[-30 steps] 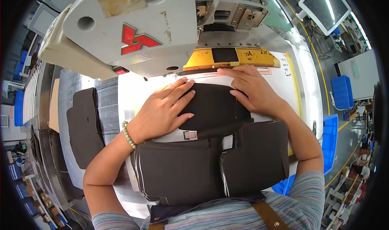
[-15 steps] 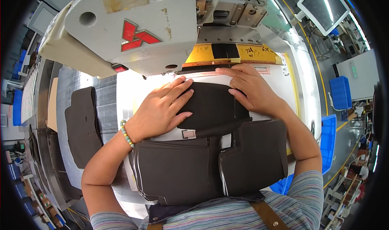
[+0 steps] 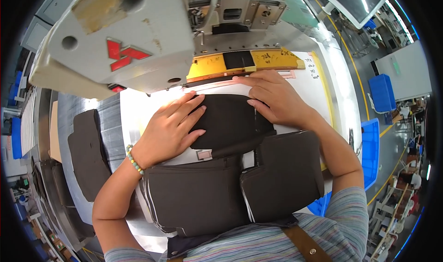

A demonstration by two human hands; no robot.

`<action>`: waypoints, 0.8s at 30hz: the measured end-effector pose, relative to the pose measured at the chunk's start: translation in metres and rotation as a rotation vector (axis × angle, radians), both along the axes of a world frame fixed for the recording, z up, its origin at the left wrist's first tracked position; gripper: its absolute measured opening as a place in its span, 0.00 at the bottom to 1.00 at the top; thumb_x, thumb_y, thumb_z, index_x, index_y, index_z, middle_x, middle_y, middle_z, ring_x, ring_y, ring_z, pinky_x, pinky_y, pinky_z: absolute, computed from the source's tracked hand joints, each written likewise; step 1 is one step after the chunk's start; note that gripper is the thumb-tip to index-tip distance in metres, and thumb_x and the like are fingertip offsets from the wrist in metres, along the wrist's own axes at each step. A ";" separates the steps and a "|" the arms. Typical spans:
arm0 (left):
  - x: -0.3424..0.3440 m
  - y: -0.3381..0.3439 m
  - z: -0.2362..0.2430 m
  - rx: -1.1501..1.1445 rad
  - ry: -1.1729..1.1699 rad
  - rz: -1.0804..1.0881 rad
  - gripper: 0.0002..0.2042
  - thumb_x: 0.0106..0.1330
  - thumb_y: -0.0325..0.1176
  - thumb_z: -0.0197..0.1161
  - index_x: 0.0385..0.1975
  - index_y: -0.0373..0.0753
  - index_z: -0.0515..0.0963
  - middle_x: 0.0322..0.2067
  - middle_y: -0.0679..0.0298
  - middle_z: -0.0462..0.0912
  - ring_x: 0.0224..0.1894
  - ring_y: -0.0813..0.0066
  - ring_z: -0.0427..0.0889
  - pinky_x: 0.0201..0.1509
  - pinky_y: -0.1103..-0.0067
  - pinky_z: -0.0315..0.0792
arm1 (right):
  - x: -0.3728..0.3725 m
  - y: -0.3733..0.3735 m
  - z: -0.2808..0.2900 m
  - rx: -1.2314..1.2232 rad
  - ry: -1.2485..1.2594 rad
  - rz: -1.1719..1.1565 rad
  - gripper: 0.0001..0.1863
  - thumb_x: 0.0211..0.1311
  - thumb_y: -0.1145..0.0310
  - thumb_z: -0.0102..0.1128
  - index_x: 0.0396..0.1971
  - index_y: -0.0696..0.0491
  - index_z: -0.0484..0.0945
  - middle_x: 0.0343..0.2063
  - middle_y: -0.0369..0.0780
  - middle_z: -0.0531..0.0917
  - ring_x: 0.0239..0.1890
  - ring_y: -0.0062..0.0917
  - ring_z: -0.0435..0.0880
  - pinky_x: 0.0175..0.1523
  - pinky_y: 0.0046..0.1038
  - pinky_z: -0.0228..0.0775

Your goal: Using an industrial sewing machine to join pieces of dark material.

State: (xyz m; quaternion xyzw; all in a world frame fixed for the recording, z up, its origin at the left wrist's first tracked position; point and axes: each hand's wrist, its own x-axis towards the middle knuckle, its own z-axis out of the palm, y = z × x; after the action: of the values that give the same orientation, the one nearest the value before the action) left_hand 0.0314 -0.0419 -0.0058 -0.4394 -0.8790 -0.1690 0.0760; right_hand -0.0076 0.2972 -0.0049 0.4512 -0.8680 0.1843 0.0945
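A dark, flat, fabric-like piece (image 3: pixel 226 121) with a rounded far edge lies on a white sheet (image 3: pixel 318 98) in front of a sewing machine head (image 3: pixel 131 31). My left hand (image 3: pixel 167 133) rests flat with spread fingers at the piece's left edge; a beaded bracelet circles that wrist. At the far right of the piece is my right hand (image 3: pixel 279 98), its index finger stretched leftward by a thin pink strip (image 3: pixel 221 83), thumb apart on the piece, other fingers bent. Neither hand grips anything. A small pale rectangular patch (image 3: pixel 204 155) lies below the left thumb.
Two stacks of dark cut pieces, a left stack (image 3: pixel 194 195) and a right stack (image 3: pixel 288 174), lie close to my body. More dark pieces (image 3: pixel 87 153) sit at the left. A yellow bar (image 3: pixel 207 67) spans beyond my hands. Blue bins (image 3: pixel 370 153) stand at right, a monitor (image 3: pixel 355 3) far right.
The whole view has shifted, so the machine, stacks and hands appear farther left. Both hands keep nearly the same place and pose on the dark piece.
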 end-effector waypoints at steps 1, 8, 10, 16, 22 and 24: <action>0.000 -0.001 0.001 -0.007 0.012 0.001 0.25 0.62 0.36 0.77 0.59 0.35 0.82 0.70 0.58 0.79 0.75 0.56 0.75 0.69 0.64 0.75 | 0.002 0.001 0.001 0.010 -0.001 -0.011 0.08 0.68 0.68 0.69 0.40 0.57 0.82 0.65 0.39 0.83 0.63 0.41 0.79 0.67 0.43 0.72; 0.001 -0.002 0.000 0.007 0.025 -0.004 0.23 0.61 0.34 0.76 0.56 0.35 0.84 0.67 0.58 0.82 0.73 0.57 0.77 0.66 0.66 0.76 | 0.003 0.015 -0.004 -0.167 0.159 -0.153 0.10 0.60 0.65 0.76 0.33 0.53 0.84 0.46 0.39 0.91 0.50 0.37 0.88 0.53 0.37 0.80; 0.001 -0.002 0.000 0.015 0.028 -0.002 0.23 0.61 0.34 0.77 0.56 0.35 0.84 0.67 0.58 0.82 0.73 0.57 0.77 0.65 0.66 0.76 | 0.000 0.014 -0.006 -0.176 0.176 -0.169 0.09 0.60 0.66 0.76 0.32 0.53 0.84 0.44 0.39 0.92 0.49 0.36 0.89 0.53 0.37 0.80; 0.002 -0.001 0.000 0.006 0.046 -0.002 0.22 0.61 0.33 0.77 0.55 0.34 0.84 0.66 0.58 0.83 0.72 0.58 0.78 0.64 0.67 0.76 | 0.000 0.010 -0.005 -0.162 0.177 -0.159 0.07 0.62 0.68 0.74 0.34 0.54 0.85 0.44 0.40 0.91 0.50 0.36 0.89 0.53 0.37 0.80; 0.002 -0.002 0.000 -0.010 0.052 0.003 0.20 0.66 0.36 0.75 0.56 0.36 0.85 0.67 0.60 0.82 0.71 0.61 0.79 0.66 0.67 0.76 | 0.001 0.014 0.000 -0.125 0.170 -0.189 0.07 0.63 0.68 0.73 0.34 0.54 0.85 0.43 0.40 0.91 0.48 0.37 0.89 0.52 0.38 0.81; 0.002 -0.002 0.000 -0.014 0.062 -0.002 0.20 0.66 0.36 0.75 0.56 0.36 0.85 0.67 0.60 0.82 0.71 0.61 0.79 0.67 0.67 0.75 | -0.001 0.017 0.004 -0.131 0.109 -0.139 0.07 0.63 0.68 0.73 0.34 0.54 0.84 0.41 0.40 0.91 0.47 0.38 0.88 0.51 0.37 0.81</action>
State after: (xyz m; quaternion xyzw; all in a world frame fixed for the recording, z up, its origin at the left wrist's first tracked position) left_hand 0.0335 -0.0443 -0.0055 -0.4457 -0.8770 -0.1491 0.1001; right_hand -0.0088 0.3139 -0.0006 0.3922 -0.8769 0.2087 0.1834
